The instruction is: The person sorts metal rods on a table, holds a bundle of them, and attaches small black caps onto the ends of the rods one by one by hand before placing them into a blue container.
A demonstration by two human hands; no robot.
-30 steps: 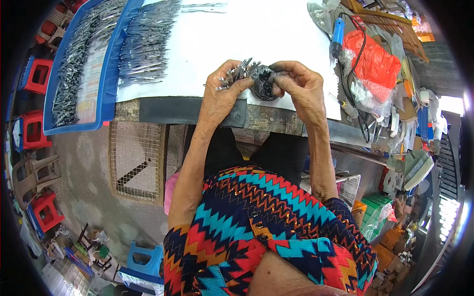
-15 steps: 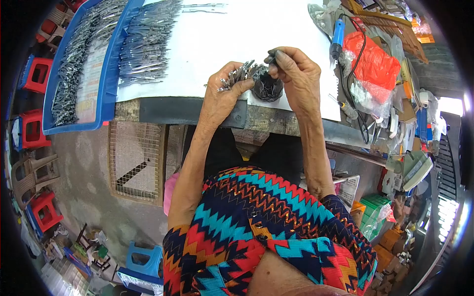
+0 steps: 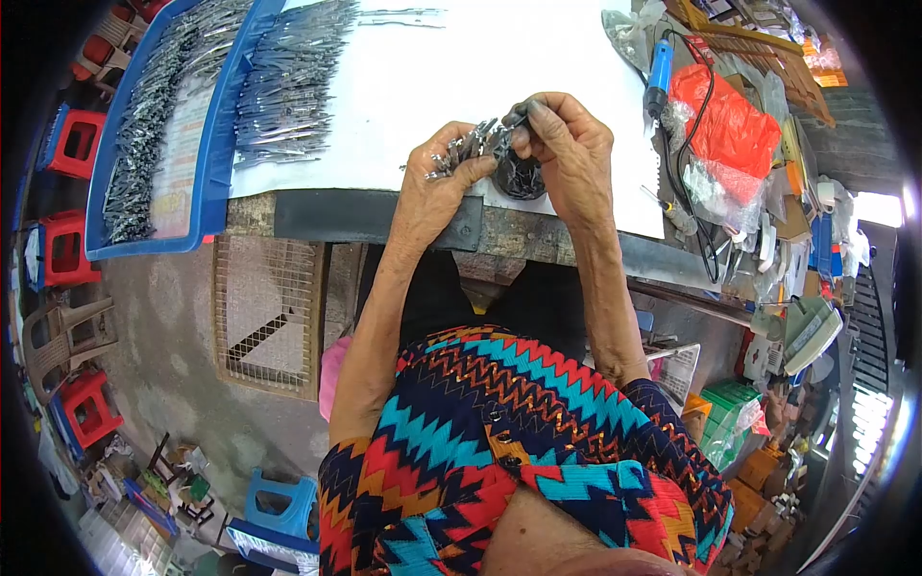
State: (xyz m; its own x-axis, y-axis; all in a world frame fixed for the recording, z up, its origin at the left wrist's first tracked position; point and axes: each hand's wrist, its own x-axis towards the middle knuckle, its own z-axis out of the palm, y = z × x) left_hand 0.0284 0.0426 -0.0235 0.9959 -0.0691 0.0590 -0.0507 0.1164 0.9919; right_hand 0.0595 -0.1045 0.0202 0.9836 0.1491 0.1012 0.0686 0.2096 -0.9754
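My left hand [image 3: 437,178] is closed around a bundle of thin metal pieces [image 3: 466,149], whose ends stick out toward the right. Just beside it, my right hand [image 3: 571,154] pinches with darkened fingertips close to the bundle's right end. What those fingertips hold is too small to make out. Below and between the hands, a black container [image 3: 520,180] stands on the white table surface [image 3: 423,77], partly hidden by my fingers.
A blue tray [image 3: 213,173] of metal pieces lies at the left, beside a stack of similar pieces [image 3: 288,91]. On the right are a blue-handled tool [image 3: 659,72] with a black cable and a red plastic bag [image 3: 725,125]. The table's front edge [image 3: 375,213] runs below my wrists.
My right hand has moved slightly left and closer to the bundle in my left hand, now covering more of the black container. My left hand stays nearly in place.
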